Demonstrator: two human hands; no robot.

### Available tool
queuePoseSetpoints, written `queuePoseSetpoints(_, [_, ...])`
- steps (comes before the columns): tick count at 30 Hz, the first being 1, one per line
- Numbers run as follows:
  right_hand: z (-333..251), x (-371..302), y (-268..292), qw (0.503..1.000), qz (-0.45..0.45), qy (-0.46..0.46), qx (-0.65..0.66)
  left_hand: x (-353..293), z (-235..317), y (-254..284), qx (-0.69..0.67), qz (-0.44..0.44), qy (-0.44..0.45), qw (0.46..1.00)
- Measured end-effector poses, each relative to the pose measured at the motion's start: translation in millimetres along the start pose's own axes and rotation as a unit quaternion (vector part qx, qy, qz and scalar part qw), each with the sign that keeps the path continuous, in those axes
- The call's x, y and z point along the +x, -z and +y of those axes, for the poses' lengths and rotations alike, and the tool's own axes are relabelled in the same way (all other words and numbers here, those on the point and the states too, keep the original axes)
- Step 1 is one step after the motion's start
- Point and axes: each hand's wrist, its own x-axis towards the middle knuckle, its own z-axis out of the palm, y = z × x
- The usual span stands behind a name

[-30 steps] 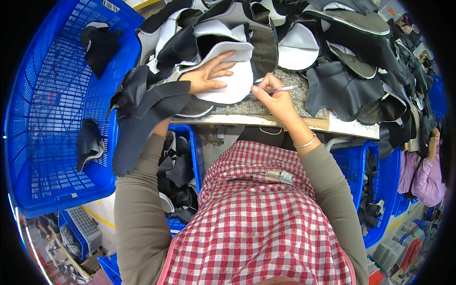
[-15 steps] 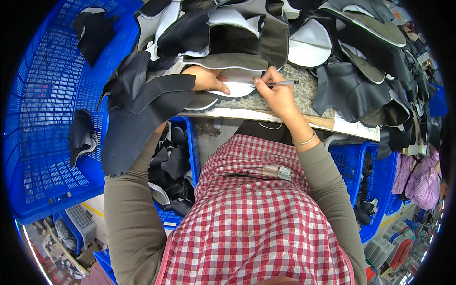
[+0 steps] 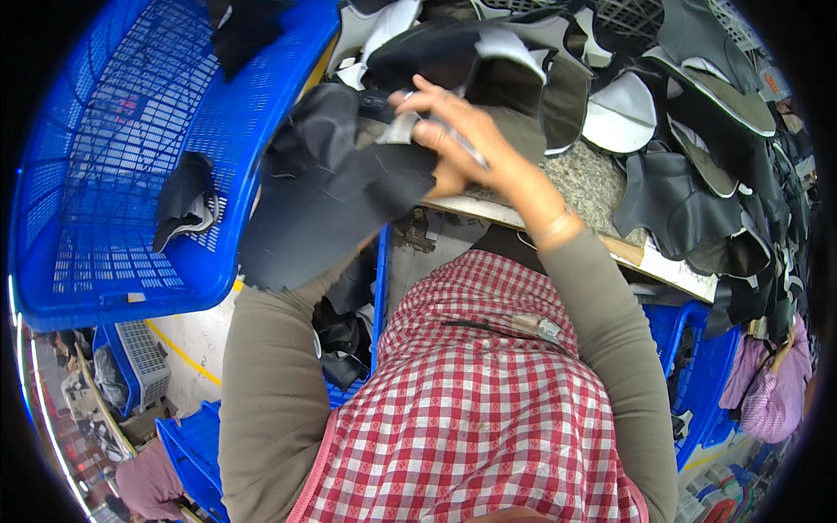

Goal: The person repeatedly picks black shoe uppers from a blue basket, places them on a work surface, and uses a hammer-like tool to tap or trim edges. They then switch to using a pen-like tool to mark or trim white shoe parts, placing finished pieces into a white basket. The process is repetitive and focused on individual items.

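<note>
Black leather shoe-upper pieces (image 3: 323, 218) with cut, jagged edges drape over my left forearm and hand. My left hand (image 3: 448, 180) is mostly hidden beneath them; only part of it shows at their right end, gripping the leather. Above it, my right hand (image 3: 471, 139) reaches left over the leather, blurred by motion, with a slim grey pen (image 3: 469, 148) held across its fingers. Its fingertips are close to a small white patch (image 3: 399, 129) on the pieces. Whether they touch it is unclear.
More black uppers with white linings (image 3: 621, 113) are heaped along the speckled worktop (image 3: 586, 185). A large blue basket (image 3: 131, 301) stands at left, with a few leather pieces inside. Other blue baskets (image 3: 711, 375) sit below the bench. A person in a pink checked garment (image 3: 772, 405) is at far right.
My right hand has left the white lining and moved left and up, pen still in it. The leather on my left arm has shifted right, now covering most of my left hand. The view has turned.
</note>
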Motion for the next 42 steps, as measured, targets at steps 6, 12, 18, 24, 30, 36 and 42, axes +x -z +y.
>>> queuePoseSetpoints(6, [49.8, -12.1, -12.9, 0.999, 0.008, -0.039, -0.01, -147.7, 28.0, -40.0, -0.471, 0.112, 0.052, 0.873])
queuePoseSetpoints(12, [48.6, -18.9, -22.6, 0.999, 0.037, -0.014, -0.034, -204.0, 53.3, -77.9, -0.794, 0.457, 0.185, 0.355])
queuePoseSetpoints(18, [52.2, -24.4, -12.2, 0.991, 0.063, -0.094, 0.067, -213.1, 8.9, 65.1, -0.492, 0.738, 0.13, 0.444])
queuePoseSetpoints(24, [44.4, -24.4, -1.7, 0.978, 0.075, -0.155, 0.118, -247.3, 27.2, 229.8, -0.031, 0.889, -0.038, 0.455])
queuePoseSetpoints(30, [15.1, -72.9, 17.6, 0.944, 0.123, -0.143, 0.271, -130.1, 52.0, 194.8, 0.204, 0.628, -0.018, 0.75])
queuePoseSetpoints(36, [-11.2, -143.6, 56.2, 0.879, 0.31, -0.285, 0.222, -21.9, 36.6, 52.2, -0.153, 0.052, 0.004, 0.987])
queuePoseSetpoints(42, [-3.0, -137.1, 39.8, 0.914, 0.277, -0.243, 0.17, 4.8, 10.8, 20.7, -0.095, 0.003, 0.081, 0.992])
